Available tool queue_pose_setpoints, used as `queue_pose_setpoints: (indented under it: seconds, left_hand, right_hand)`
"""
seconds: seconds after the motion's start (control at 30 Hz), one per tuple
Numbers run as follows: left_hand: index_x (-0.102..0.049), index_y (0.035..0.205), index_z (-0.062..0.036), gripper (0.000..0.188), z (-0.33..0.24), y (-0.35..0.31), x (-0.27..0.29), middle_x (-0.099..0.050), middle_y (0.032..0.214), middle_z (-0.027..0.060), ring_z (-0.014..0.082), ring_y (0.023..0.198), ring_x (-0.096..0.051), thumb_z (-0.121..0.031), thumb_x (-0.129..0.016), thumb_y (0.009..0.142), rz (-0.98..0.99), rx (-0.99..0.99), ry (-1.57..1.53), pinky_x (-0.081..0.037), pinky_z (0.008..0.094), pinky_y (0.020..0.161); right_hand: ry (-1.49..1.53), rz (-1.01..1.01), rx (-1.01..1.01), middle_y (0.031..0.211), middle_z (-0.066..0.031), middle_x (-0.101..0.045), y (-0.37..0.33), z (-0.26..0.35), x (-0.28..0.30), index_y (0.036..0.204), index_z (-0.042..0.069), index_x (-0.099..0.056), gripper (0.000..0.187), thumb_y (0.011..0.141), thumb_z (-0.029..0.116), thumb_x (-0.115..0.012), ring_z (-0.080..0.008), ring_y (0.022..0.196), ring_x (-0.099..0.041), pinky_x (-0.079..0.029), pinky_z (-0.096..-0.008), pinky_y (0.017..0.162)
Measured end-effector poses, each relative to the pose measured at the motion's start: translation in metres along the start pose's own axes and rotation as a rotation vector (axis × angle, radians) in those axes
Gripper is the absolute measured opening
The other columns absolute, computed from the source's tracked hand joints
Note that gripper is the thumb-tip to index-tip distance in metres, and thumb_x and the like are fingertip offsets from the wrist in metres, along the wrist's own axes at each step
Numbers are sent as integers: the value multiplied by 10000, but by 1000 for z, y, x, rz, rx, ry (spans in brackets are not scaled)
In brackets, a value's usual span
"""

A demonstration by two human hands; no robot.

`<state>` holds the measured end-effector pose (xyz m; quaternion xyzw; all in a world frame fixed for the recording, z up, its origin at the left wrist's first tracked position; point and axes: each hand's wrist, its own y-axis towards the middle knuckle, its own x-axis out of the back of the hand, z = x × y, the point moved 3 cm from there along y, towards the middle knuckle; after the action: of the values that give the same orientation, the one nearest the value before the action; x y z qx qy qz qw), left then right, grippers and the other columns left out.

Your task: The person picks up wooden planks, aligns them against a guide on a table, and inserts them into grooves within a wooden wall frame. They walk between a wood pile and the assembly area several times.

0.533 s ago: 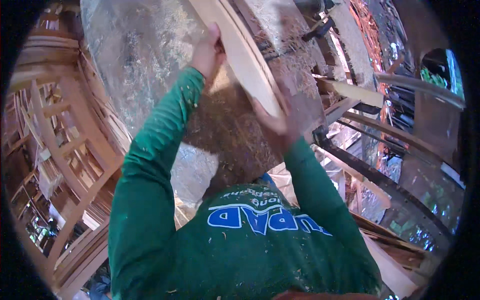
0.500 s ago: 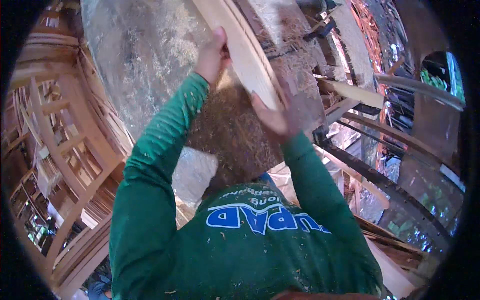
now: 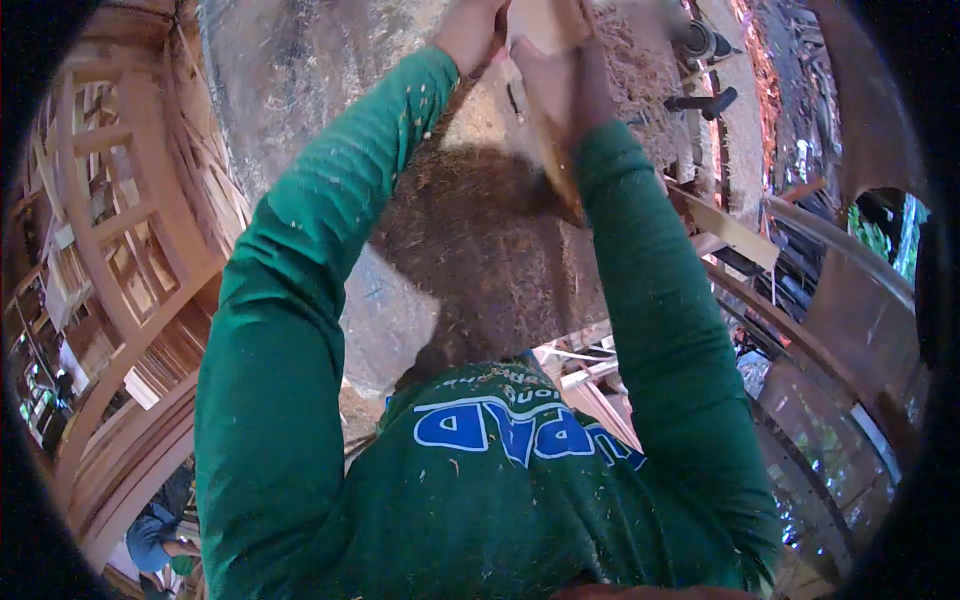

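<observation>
A pale wooden board point(image 3: 543, 24) lies at the top of the view, over a worktable point(image 3: 290, 85) strewn with sawdust and shavings. My left hand point(image 3: 472, 34) grips its left edge, and the picture's top edge cuts off part of the fingers. Closed on the board closer to me is my right hand point(image 3: 562, 88), with the thumb side toward the wood. The board's near part runs down beside the right wrist, blurred and partly covered by that hand. Its far end is out of view.
Dark metal tool parts point(image 3: 705, 102) sit at the table's right side among shavings. Wooden frames point(image 3: 125, 205) stand on the left. Timber lengths point(image 3: 735, 232) jut out at right. A person in blue point(image 3: 150, 535) is at the lower left.
Both hands and the board have moved farther away, toward the top of the view. My right hand has come closer to my left. The view has shifted slightly.
</observation>
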<state>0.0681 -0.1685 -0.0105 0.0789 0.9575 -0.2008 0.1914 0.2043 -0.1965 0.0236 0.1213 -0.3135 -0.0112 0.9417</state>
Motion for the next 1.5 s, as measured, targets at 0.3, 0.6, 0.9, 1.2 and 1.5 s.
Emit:
queue_pose_setpoints:
  seconds: [0.3,0.6,0.9,1.2,1.5]
  left_hand:
    - [-567,1417,-30,591,-35,59,16,-678,1316,103,214,1143,-661,-505,-430,1094,49,-130,-278,-514,335,954]
    - [-625,1336,-58,560,-41,99,36,-726,1106,71,187,909,-672,-529,-469,1077,84,-253,-360,-500,298,703]
    - [-667,1153,-3,384,-52,50,66,-708,965,68,149,765,-633,-357,-569,1040,-40,-195,-429,-499,264,645]
    - [-566,1376,-59,462,34,-186,51,-696,1248,84,185,1068,-685,-373,-594,1038,-65,136,-609,-551,311,897]
    - [-575,1361,22,491,86,-328,7,-688,1300,128,237,1171,-686,-263,-684,977,144,191,-443,-535,416,1066]
  right_hand:
    - [-161,25,113,1130,-185,-728,75,-1,-31,1223,-29,-662,409,900,211,-735,-263,1050,-710,-566,-375,887]
    - [-309,16,154,1120,-193,-723,118,-3,-50,1202,-29,-669,402,911,243,-719,-276,1049,-704,-563,-385,875]
    - [-582,111,94,1042,-200,-732,175,-2,-58,1095,-28,-702,368,912,291,-709,-297,965,-716,-565,-391,831]
    - [339,297,-125,1236,-68,-677,-69,134,101,1232,9,-658,397,860,92,-769,-172,1121,-637,-531,-335,948]
    - [805,-172,-689,1271,-123,-634,-374,117,181,1434,-71,-471,564,948,128,-678,-205,1111,-651,-533,-350,986]
